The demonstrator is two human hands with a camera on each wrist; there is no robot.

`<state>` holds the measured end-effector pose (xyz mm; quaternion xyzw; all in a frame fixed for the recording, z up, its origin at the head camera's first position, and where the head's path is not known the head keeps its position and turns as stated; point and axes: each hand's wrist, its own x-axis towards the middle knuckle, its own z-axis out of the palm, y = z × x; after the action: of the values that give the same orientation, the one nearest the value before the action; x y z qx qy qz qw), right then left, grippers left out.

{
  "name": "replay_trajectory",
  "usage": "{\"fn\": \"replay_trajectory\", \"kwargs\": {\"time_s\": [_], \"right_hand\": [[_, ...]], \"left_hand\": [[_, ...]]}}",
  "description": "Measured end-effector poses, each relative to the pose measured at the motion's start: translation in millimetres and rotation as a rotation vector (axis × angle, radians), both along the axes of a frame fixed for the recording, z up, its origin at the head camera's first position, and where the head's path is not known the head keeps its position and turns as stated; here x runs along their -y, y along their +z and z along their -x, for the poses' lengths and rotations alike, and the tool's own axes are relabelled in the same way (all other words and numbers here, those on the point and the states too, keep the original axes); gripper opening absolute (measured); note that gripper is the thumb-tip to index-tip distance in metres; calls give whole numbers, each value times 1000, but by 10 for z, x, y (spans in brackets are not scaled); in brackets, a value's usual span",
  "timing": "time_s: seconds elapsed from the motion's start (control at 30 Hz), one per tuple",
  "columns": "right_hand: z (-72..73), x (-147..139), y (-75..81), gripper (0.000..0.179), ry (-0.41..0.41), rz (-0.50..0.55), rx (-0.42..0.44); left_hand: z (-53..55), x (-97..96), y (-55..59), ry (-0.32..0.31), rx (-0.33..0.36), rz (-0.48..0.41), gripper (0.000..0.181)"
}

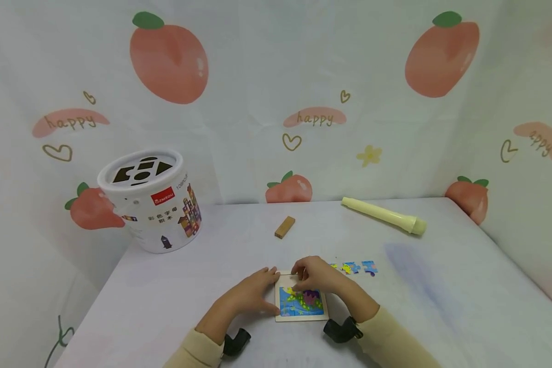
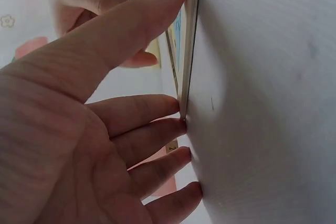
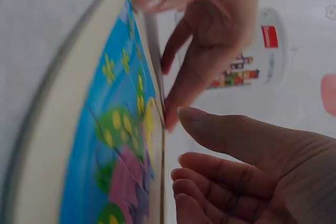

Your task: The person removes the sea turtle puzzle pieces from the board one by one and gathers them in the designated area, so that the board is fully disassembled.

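A small jigsaw puzzle in a pale wooden frame (image 1: pixel 301 318) lies on the table; blue, green and purple pieces (image 1: pixel 299 308) fill its nearer part, and bare wood shows at the far part. My left hand (image 1: pixel 253 292) rests along the frame's left side, thumb at the near corner and fingertips at the far one, as the left wrist view also shows. Over the board's far part is my right hand (image 1: pixel 319 276), fingers bent, thumb apart from them. In the right wrist view nothing shows between the right hand's thumb (image 3: pixel 226 132) and fingers.
Loose puzzle pieces (image 1: pixel 350 268) lie right of the right hand. Behind the board is a small wooden block (image 1: pixel 284 227). A pale yellow stick (image 1: pixel 379 212) lies at the back right. At the back left stands a white bucket (image 1: pixel 165 225) with shaped holes in its lid.
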<state>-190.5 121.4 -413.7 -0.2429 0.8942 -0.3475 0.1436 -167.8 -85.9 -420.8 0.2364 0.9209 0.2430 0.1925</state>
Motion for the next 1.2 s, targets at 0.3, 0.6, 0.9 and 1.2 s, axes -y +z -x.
{"fn": "replay_trajectory", "kwargs": {"time_s": [0.3,0.6,0.9,1.2], "right_hand": [[-91,85,-65,19,44,6,34],[-126,112,-90,17,36,39,58],[-116,107,-121,9,15,50,84],[-110,109,-138,5,17,50,67]], "left_hand": [[-20,2,18,-8,-23,-3,83],[-29,-2,13,-12,-19,-12,83],[-22,-1,3,-24,-36,7,83],[-20,0,-6,-26,-45,12,83]]}}
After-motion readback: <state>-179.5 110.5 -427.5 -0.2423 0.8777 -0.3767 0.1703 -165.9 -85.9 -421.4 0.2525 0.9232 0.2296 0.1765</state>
